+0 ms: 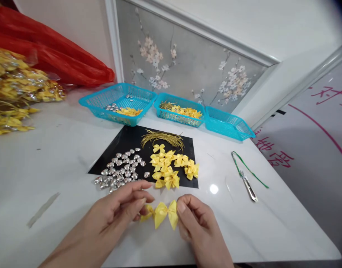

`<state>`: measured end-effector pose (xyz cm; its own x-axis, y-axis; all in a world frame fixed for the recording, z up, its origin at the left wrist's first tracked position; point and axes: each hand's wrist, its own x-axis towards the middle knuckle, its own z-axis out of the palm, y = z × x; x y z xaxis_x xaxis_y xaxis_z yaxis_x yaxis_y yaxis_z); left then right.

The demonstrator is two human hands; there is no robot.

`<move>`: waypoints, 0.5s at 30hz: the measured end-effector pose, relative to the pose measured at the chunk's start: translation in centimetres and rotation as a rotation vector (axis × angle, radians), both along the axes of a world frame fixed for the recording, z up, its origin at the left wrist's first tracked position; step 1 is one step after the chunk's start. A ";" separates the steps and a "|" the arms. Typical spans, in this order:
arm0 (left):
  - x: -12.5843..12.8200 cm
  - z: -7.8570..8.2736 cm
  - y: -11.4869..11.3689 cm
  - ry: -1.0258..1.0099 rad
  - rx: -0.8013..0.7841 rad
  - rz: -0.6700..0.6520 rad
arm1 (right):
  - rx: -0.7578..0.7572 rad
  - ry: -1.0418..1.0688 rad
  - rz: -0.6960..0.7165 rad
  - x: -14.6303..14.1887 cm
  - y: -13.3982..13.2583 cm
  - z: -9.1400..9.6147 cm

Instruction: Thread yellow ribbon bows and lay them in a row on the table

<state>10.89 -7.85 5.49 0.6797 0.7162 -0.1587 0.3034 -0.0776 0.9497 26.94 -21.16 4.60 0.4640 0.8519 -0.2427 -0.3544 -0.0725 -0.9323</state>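
Note:
Beside the front edge of the table, my right hand [197, 221] pinches the right wing of a yellow ribbon bow [161, 215] between thumb and fingers. My left hand [123, 206] is curled at the left, index finger extended, its lower fingers against a second yellow bow [147, 213] that they partly cover. The two bows meet or overlap between my hands. Just beyond lies a black mat [109, 163] bearing more yellow bows [167, 169], silver heart-shaped charms [123, 169] and a bundle of gold cords [162, 138]. Some charms spill past the mat's near edge.
Three blue plastic baskets [144, 97] line the back; the left and middle ones hold yellow pieces. Small snips [248, 189] with a green ribbon [251, 171] lie at right. Bagged yellow-and-silver pieces [23, 80] and red fabric [62, 56] are piled at the left.

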 end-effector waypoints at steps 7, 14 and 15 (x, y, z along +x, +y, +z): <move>0.5 -0.3 -1.2 -0.117 -0.174 0.013 | 0.016 0.034 0.027 -0.3 0.1 -0.4; 1.9 0.4 -2.8 -0.172 -0.132 0.030 | 0.080 -0.378 -0.026 -0.4 -0.2 0.2; 1.9 0.3 -2.9 -0.164 -0.121 0.028 | 0.082 -0.472 -0.003 -0.3 -0.2 0.5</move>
<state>12.78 -10.70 5.79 0.6835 0.7176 -0.1338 0.1443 0.0468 0.9884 26.65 -21.32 5.10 0.5100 0.8579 0.0628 0.1088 0.0081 -0.9940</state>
